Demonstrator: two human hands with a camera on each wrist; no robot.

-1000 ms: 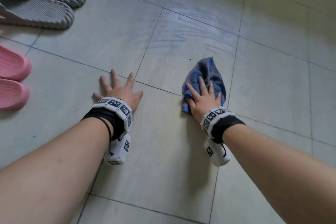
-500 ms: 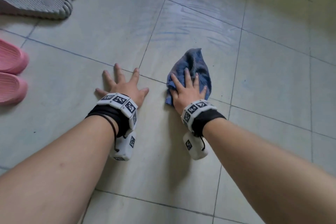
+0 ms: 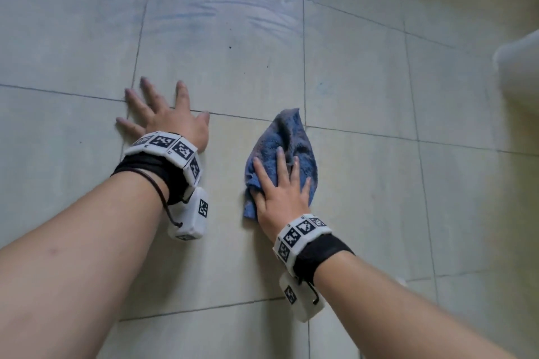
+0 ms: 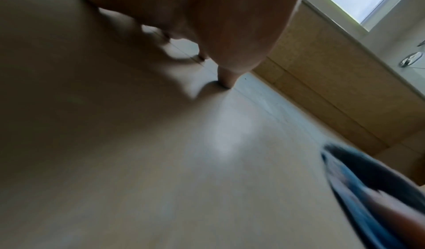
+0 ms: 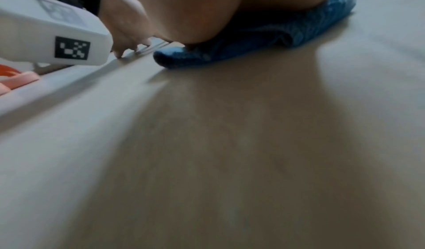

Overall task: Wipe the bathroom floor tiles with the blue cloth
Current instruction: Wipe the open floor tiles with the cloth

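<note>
A person leans over a pale grey tiled bathroom floor [image 3: 364, 183], both bare forearms reaching forward, each wrist wearing a white band with black square markers. The right hand [image 3: 281, 189] lies flat on top of a crumpled blue cloth [image 3: 288, 140], fingers straight and slightly spread, pressing it against the tile without curling round it. The cloth sits right of centre, beside a grout line that runs away from the person; its long axis runs away from the person too, narrowing to a point at the far end, which tips slightly to the right. The wider near end is bunched under the palm, as the right wrist view shows [image 5: 253, 31]. The left hand [image 3: 172, 116] rests just beside it on bare tile, apart from the cloth, fingers straight and splayed, holding nothing. Faint bluish wet streaks [image 3: 233, 3] mark the tiles farther ahead.
</note>
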